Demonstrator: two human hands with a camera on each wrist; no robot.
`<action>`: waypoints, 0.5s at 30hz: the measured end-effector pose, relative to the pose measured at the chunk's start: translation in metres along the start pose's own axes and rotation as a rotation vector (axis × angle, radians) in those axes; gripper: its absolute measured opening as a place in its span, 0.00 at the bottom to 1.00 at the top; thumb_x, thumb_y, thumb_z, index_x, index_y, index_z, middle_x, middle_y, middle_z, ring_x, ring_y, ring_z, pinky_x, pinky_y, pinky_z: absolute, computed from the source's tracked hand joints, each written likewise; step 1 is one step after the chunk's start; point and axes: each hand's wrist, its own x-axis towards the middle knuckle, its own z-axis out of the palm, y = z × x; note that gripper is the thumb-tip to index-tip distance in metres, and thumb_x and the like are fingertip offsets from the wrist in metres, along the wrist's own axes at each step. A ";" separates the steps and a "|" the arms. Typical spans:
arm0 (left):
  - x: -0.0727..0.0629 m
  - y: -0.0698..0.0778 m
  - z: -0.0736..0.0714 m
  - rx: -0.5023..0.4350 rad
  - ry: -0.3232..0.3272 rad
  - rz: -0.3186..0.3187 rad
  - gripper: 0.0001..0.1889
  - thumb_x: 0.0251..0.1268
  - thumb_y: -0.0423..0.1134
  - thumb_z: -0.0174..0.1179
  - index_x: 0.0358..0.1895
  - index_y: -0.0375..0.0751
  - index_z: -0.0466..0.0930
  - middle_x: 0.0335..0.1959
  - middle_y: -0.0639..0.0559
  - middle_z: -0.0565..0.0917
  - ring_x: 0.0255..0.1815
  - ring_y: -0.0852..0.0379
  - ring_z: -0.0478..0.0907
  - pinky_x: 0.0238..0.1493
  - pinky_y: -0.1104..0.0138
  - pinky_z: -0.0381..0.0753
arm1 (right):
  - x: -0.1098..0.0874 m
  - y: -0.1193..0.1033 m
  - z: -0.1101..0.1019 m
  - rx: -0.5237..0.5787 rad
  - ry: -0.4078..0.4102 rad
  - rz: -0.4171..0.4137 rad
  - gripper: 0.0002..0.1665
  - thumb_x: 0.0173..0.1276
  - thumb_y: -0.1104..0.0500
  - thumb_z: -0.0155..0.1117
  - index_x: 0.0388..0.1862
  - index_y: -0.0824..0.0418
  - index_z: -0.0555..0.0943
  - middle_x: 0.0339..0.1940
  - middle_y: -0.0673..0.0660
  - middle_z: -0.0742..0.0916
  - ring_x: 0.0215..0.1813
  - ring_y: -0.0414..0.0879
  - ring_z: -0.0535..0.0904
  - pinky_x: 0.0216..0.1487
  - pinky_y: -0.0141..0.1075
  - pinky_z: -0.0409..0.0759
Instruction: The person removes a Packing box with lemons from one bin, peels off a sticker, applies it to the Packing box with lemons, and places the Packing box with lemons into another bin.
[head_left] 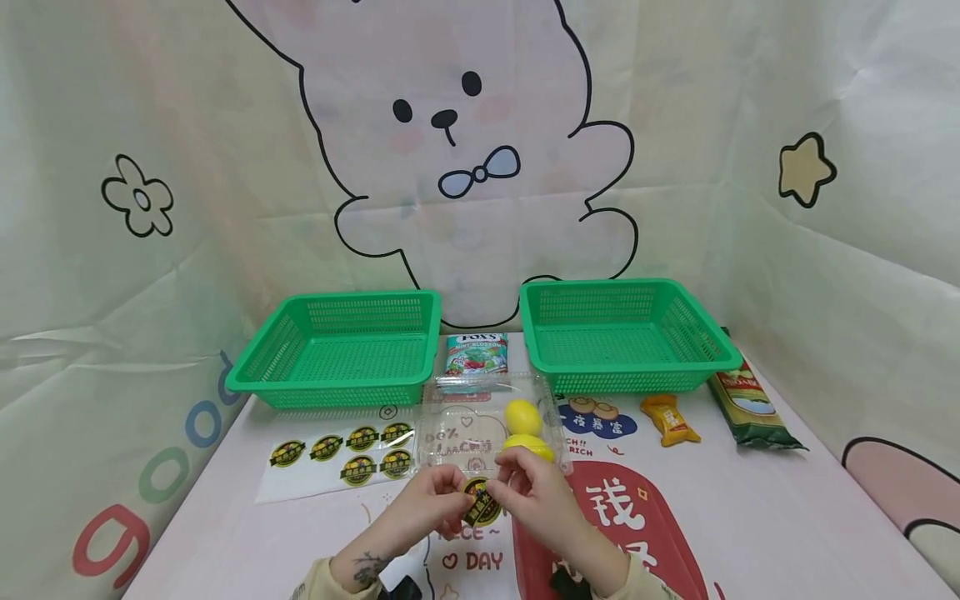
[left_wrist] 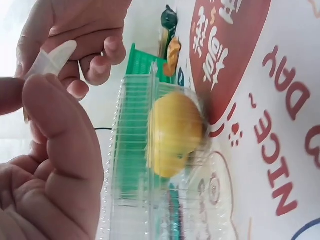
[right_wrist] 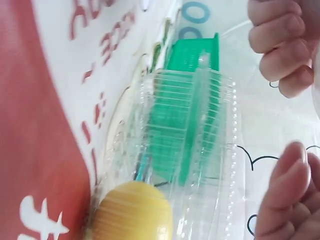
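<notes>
A round black-and-gold sticker (head_left: 482, 502) is held up between the two hands in the head view. My left hand (head_left: 441, 500) pinches its left edge between thumb and fingertip. From the other side, the thumb and forefinger of my right hand (head_left: 531, 493) pinch its right edge. The sticker's pale back (left_wrist: 59, 57) shows in the left wrist view, curled between the fingers. Just beyond the hands lies a clear plastic clamshell box (right_wrist: 192, 112), lid down. Inside its right side are two yellow lemon-like fruits, one round (head_left: 522, 416) and one nearer (head_left: 530, 444).
A sheet of stickers (head_left: 322, 471) lies to the left. Behind stand two green baskets, left (head_left: 337, 396) and right (head_left: 630, 379), with a Fox's candy bag (head_left: 477, 353) between them. To the right are a small orange packet (head_left: 670, 419) and a green snack bag (head_left: 753, 404).
</notes>
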 end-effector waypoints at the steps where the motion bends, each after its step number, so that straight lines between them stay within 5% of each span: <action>1: 0.000 0.001 -0.001 0.017 -0.011 0.005 0.03 0.57 0.33 0.55 0.28 0.37 0.72 0.17 0.56 0.75 0.15 0.64 0.72 0.17 0.74 0.74 | 0.002 -0.002 -0.001 0.027 -0.021 0.050 0.12 0.60 0.57 0.66 0.40 0.61 0.78 0.26 0.51 0.79 0.26 0.36 0.71 0.26 0.28 0.74; 8: 0.004 0.009 -0.007 0.131 0.006 0.028 0.07 0.57 0.36 0.60 0.29 0.37 0.72 0.18 0.55 0.74 0.16 0.62 0.71 0.18 0.72 0.74 | 0.011 -0.004 -0.004 0.029 -0.113 0.110 0.07 0.60 0.57 0.66 0.29 0.61 0.80 0.21 0.50 0.78 0.22 0.36 0.69 0.23 0.28 0.72; 15: 0.010 0.019 -0.014 0.219 0.075 0.086 0.10 0.56 0.38 0.63 0.30 0.37 0.72 0.20 0.54 0.73 0.18 0.61 0.71 0.19 0.72 0.74 | 0.022 -0.005 -0.006 -0.034 -0.080 0.078 0.05 0.61 0.63 0.63 0.26 0.63 0.80 0.20 0.51 0.78 0.22 0.35 0.68 0.24 0.27 0.71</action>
